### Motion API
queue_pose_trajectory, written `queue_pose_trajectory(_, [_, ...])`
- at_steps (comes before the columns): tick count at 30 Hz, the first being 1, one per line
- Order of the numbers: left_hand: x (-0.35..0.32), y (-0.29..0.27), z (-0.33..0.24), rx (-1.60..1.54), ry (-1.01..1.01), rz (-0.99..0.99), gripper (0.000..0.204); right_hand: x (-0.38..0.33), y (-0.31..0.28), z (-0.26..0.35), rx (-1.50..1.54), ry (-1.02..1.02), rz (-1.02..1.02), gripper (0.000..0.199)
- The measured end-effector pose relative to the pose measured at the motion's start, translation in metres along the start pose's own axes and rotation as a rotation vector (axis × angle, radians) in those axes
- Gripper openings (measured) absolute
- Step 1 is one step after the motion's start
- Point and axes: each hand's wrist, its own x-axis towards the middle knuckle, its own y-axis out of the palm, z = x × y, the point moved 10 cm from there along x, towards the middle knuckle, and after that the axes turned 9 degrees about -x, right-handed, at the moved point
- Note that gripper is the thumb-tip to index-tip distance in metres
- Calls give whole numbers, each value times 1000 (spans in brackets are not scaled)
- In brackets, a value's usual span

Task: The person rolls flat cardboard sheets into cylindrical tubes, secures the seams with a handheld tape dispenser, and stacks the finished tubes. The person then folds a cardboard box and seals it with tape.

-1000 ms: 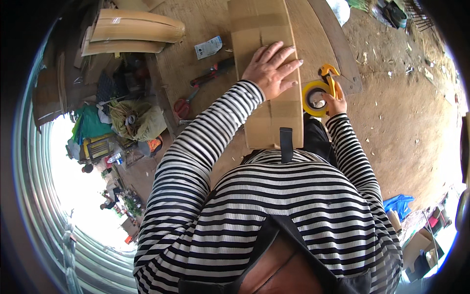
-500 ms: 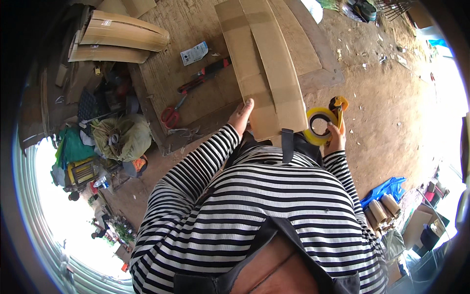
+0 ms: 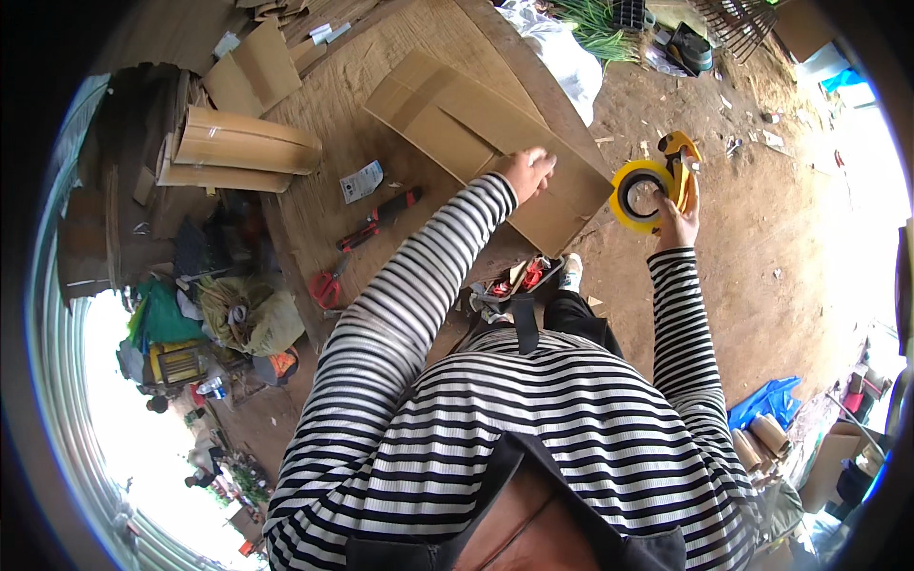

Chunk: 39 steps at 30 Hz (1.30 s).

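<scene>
My left hand (image 3: 526, 173) grips the near edge of a flattened brown cardboard box (image 3: 457, 124) that lies on the wooden work surface (image 3: 324, 209). My right hand (image 3: 674, 217) holds a yellow tape dispenser (image 3: 653, 187) with a roll of tape, raised to the right of the cardboard and off the surface's edge. Both arms wear black-and-white striped sleeves.
Red-handled scissors (image 3: 328, 285) and a red-and-black cutter (image 3: 381, 217) lie on the surface left of my arm, with a small paper label (image 3: 362, 181). Folded cardboard stacks (image 3: 243, 147) sit at the left. Dirt ground, a white bag (image 3: 557, 52) and blue plastic (image 3: 766, 400) lie around.
My left hand slid from flat on top of the cardboard to gripping its near edge, and the cardboard has turned. The dispenser hand rose up and to the right.
</scene>
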Motion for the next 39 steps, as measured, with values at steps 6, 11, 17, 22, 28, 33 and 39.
queue_pose_trajectory(6, [12,2,-3,205,-237,107,27,-36,-20,-12,89,76,-19,70])
queue_pose_trajectory(11, [12,-144,-63,32,236,-505,15,-68,-21,-10,116,243,51,67])
queue_pose_trajectory(17, [25,-332,-26,565,-46,-909,71,-73,-11,-5,146,337,147,70])
queue_pose_trajectory(22, [20,-288,-9,545,-324,-706,83,-47,-23,1,97,264,79,68])
queue_pose_trajectory(28, [-96,-286,28,725,-340,-764,80,20,-36,25,-16,22,110,54])
queue_pose_trajectory(33, [-204,-221,20,467,-192,-928,61,59,5,60,-57,-55,199,58])
queue_pose_trajectory(39, [-302,-184,81,523,-162,-1326,52,90,77,78,-548,-751,359,49])
